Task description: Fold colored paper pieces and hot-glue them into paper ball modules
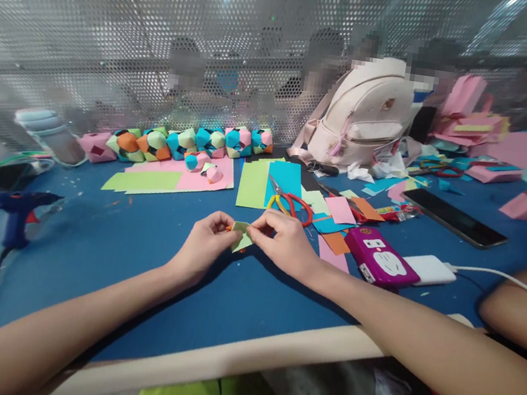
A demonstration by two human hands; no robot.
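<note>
A small light green paper piece (240, 236) is pinched between my two hands, just above the blue table. Bits of orange paper show behind it, partly hidden by my fingers. My left hand (208, 242) grips its left side, thumb in front. From the right, my right hand (282, 239) holds the other edge with thumb and fingers closed. Beyond my hands lie red-and-yellow-handled scissors (289, 204), resting over green paper (253, 183) and blue paper (285, 184). A row of folded multicoloured paper balls (182, 145) stands farther back, behind pink sheets (207, 180).
A blue glue gun (18, 215) with a cord stands at left, near a bottle (51, 135). To the right are a purple power adapter (380, 256), a white charger (429, 271) and a phone (454, 218). A backpack (362, 120) sits against the perforated metal screen. Another person's arm rests at right.
</note>
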